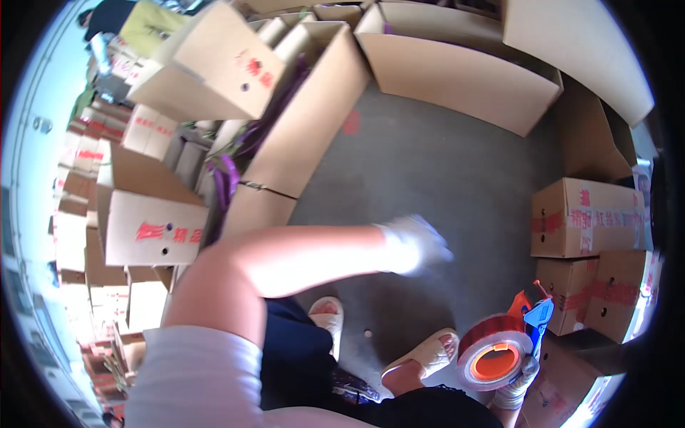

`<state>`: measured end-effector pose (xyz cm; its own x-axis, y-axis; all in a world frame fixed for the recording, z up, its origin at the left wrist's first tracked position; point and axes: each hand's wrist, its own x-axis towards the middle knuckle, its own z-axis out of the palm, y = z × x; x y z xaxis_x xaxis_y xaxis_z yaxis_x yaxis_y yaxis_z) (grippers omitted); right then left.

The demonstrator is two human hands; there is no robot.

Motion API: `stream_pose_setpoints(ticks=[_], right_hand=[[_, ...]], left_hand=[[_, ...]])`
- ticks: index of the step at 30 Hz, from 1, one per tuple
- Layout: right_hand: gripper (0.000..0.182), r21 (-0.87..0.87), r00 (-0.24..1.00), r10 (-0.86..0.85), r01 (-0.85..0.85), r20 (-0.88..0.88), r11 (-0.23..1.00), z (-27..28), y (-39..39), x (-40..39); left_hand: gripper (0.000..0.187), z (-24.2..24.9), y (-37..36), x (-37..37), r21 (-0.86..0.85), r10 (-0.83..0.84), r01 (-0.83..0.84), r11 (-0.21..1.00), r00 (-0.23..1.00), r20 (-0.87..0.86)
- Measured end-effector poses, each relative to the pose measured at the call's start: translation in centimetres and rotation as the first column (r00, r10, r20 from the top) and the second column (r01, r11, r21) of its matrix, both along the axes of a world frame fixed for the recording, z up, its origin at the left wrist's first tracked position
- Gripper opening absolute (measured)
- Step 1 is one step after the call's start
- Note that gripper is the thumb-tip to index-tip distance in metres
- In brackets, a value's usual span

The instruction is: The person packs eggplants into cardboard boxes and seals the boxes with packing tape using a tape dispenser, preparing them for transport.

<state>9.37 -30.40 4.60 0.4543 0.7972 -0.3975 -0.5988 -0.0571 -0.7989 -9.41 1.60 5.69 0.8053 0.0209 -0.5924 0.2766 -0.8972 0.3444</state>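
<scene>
My left hand (416, 246), in a whitish glove, is stretched across in front of me above the grey floor. Motion blurs its fingers, and nothing shows clearly in it. At the lower right, my gloved right hand (519, 383) grips a tape dispenser (540, 314) with blue and orange parts. A wide roll of red tape (492, 329) sits on its orange hub. The dispenser is beside a stack of cartons, and part of the right hand is hidden behind the roll.
Open cartons (457, 78) stand along the far side. Purple material shows in an open carton (307, 135) at left. Closed printed cartons (585, 221) are stacked at right. My slippered feet (428, 353) are on the floor (399, 164). Another person (146, 28) is at the upper left.
</scene>
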Motion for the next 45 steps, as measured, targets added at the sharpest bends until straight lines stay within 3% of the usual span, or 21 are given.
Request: stream_pose_setpoints(ticks=[1,2,3,4,5,6,7,9,11,15,17,21,25,27,29,31,34,37,39,42,45], right_hand=[[0.104,0.005,0.999,0.035,-0.035,-0.004,0.999,0.3,0.2,-0.6],[0.095,0.030,0.993,0.021,-0.024,0.114,0.999,-0.1,-0.2,-0.8],[0.087,0.056,0.974,0.001,-0.014,0.227,0.998,-0.3,-0.3,-1.2],[0.093,0.030,0.961,0.045,-0.055,0.273,0.998,0.9,0.4,-1.5],[0.096,0.054,0.937,0.105,-0.130,0.332,0.990,1.5,0.6,-1.3],[0.102,0.061,0.926,0.136,-0.167,0.352,0.984,1.7,0.5,-1.0],[0.108,0.068,0.913,0.160,-0.199,0.376,0.978,1.9,0.3,-0.7],[0.108,0.093,0.874,0.131,-0.196,0.467,0.976,3.2,0.3,-0.9],[0.093,0.108,0.841,0.102,-0.187,0.530,0.976,3.5,-1.0,-0.5],[0.068,0.216,0.910,-0.013,-0.084,0.414,0.973,3.9,-3.0,-1.2],[0.065,0.259,0.952,-0.015,-0.068,0.306,0.964,6.1,-2.5,-3.2],[0.084,0.264,0.961,0.013,-0.088,0.275,0.961,8.4,-1.4,-6.0],[0.091,0.260,0.966,0.051,-0.120,0.255,0.958,8.6,-0.4,-6.9],[0.095,0.281,0.954,0.026,-0.114,0.300,0.953,9.8,0.5,-7.8],[0.095,0.297,0.950,-0.021,-0.077,0.312,0.952,9.5,0.4,-7.8],[0.093,0.302,0.951,-0.025,-0.073,0.308,0.950,9.5,0.3,-7.8],[0.088,0.292,0.955,-0.004,-0.087,0.297,0.953,9.7,-0.4,-7.3],[0.081,0.303,0.964,0.038,-0.120,0.263,0.945,9.1,-1.0,-6.5],[0.080,0.277,0.934,-0.104,0.006,0.341,0.961,8.2,-1.5,-6.2],[0.082,0.225,0.868,-0.106,-0.006,0.484,0.974,6.6,-2.5,-4.4],[0.090,0.288,0.943,-0.144,0.054,0.301,0.956,5.9,-2.7,-4.6]], left_hand=[[0.039,0.9,1.9,-5.9,0.284,-0.068,0.012,0.959,0.980,0.188],[0.043,5.0,2.3,-9.6,0.484,-0.003,-0.049,0.874,0.994,0.105],[0.049,7.8,2.7,-14.6,0.581,0.034,-0.275,0.766,0.920,0.390],[0.059,12.3,3.1,-18.4,0.594,0.160,-0.447,0.669,0.867,0.472],[0.051,16.1,2.1,-21.5,0.696,0.062,-0.615,0.370,0.764,0.642],[0.059,19.7,1.9,-25.7,0.692,0.207,-0.685,0.228,0.728,0.653],[0.062,21.1,0.6,-31.2,0.765,0.053,-0.633,-0.115,0.765,0.642],[0.061,24.0,-1.9,-41.0,0.605,0.296,-0.783,-0.141,0.550,0.781],[0.050,23.2,-3.6,-51.2,0.308,0.727,-0.945,-0.106,0.137,0.673],[0.038,24.6,-5.6,-47.7,0.312,0.786,-0.949,-0.050,0.156,0.599],[0.032,24.9,-5.4,-43.7,0.496,0.692,-0.868,0.029,0.375,0.616],[0.029,27.2,-6.9,-35.4,0.187,0.632,-0.940,0.286,0.332,0.701],[0.016,25.4,-9.7,-27.7,0.099,0.601,-0.841,0.532,0.458,0.656],[0.017,23.9,-11.0,-26.2,0.356,0.353,-0.738,0.574,0.615,0.706],[0.033,24.3,-12.1,-26.9,0.234,0.520,-0.753,0.615,0.610,0.598],[0.045,23.7,-12.0,-30.0,0.240,0.245,-0.630,0.738,0.582,0.776],[0.057,25.4,-11.4,-36.6,0.451,0.159,-0.513,0.730,0.770,0.618],[0.052,26.2,-8.3,-44.4,0.476,0.670,-0.758,0.447,0.636,0.383],[0.046,25.3,-6.3,-47.5,0.700,0.469,-0.615,0.362,0.769,0.434],[0.040,27.7,-5.3,-40.3,0.789,0.171,-0.421,0.448,0.906,0.386],[0.032,28.5,-7.2,-29.1,0.695,0.009,-0.341,0.633,0.901,0.434]])
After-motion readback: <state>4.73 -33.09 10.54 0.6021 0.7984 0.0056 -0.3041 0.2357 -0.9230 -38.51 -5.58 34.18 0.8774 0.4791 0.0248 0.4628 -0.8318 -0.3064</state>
